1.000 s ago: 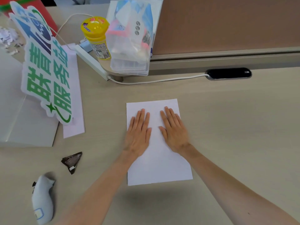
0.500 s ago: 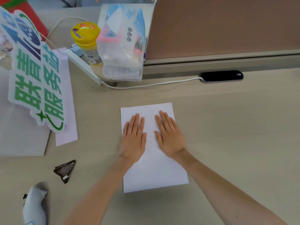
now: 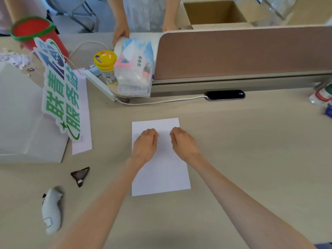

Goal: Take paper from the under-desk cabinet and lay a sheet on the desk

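A white sheet of paper (image 3: 161, 175) lies flat on the beige desk (image 3: 251, 150), its long side running away from me. My left hand (image 3: 144, 145) hovers over the sheet's upper left part with fingers curled down. My right hand (image 3: 184, 143) is over the upper right part, fingers curled the same way. Neither hand holds anything. The under-desk cabinet is out of view.
A green-and-blue cut-out sign (image 3: 61, 94) leans at left over white sheets. A yellow-lidded jar (image 3: 106, 67) and clear plastic bag (image 3: 135, 69) stand by the brown partition (image 3: 242, 53). A dark folded wrapper (image 3: 80, 175) and white device (image 3: 51, 209) lie front left. Another person stands behind.
Both hands went from flat with fingers spread on the sheet to curled and lifted. The view tilted up, showing the person behind the desk. The sheet has stayed in place.
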Motion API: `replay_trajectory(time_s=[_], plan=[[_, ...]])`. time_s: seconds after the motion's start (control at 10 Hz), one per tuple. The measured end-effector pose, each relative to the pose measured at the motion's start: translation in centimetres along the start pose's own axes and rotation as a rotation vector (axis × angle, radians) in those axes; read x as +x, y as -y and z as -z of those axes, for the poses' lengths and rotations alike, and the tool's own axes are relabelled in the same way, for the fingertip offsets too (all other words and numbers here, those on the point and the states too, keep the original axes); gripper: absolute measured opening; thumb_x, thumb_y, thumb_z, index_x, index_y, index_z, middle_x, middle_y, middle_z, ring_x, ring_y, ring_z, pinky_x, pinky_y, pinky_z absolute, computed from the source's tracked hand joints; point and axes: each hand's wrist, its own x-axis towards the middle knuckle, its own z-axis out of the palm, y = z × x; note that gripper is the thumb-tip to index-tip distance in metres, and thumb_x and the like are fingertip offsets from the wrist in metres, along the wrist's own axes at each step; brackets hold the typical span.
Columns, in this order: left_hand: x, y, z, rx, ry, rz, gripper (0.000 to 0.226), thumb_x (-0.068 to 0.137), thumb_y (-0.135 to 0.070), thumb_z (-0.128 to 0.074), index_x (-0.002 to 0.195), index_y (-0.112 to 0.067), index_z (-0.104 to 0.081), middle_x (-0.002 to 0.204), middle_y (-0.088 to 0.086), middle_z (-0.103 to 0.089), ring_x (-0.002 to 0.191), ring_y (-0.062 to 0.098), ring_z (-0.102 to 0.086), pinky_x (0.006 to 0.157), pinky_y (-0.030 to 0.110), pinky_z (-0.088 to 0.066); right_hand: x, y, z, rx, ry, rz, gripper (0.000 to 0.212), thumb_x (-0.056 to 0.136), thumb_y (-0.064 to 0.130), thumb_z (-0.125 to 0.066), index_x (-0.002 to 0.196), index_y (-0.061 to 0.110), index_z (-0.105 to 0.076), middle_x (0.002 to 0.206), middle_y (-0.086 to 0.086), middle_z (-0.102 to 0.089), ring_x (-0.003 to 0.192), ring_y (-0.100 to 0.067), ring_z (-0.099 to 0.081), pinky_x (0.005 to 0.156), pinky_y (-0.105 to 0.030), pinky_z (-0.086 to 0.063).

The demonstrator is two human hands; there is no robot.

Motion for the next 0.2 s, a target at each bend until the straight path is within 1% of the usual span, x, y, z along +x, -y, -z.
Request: replay_trajectory(time_s=[0.1, 0.2], plan=[[-1.8, -2.6, 1.9, -0.244, -0.008, 0.071, 0.022, 0.094, -0.012, -0.038, 0.096, -0.014, -0.059, 0.095, 0.002, -0.068, 0.091, 0.023, -0.063, 0.08, 0.042, -0.053, -2.5, 0.8, 2.3, 0.146, -0.003, 0.038, 0.021, 0.092, 0.008, -0.041, 0.099, 0.008, -0.06, 0.098, -0.008, -0.069, 0.087, -0.03, -0.064, 0.072, -0.04, -0.052], [-3.8, -5.2, 4.3, -0.486, -0.052, 0.04, 0.022, 0.095, -0.016, -0.041, 0.09, -0.018, -0.062, 0.083, -0.001, -0.07, 0.081, 0.016, -0.067, 0.079, 0.042, -0.055, -5.1, 1.3, 5.1, 0.399, -0.024, 0.07, 0.019, 0.089, 0.006, -0.046, 0.096, 0.009, -0.064, 0.086, -0.005, -0.07, 0.077, -0.024, -0.066, 0.072, -0.044, -0.055]])
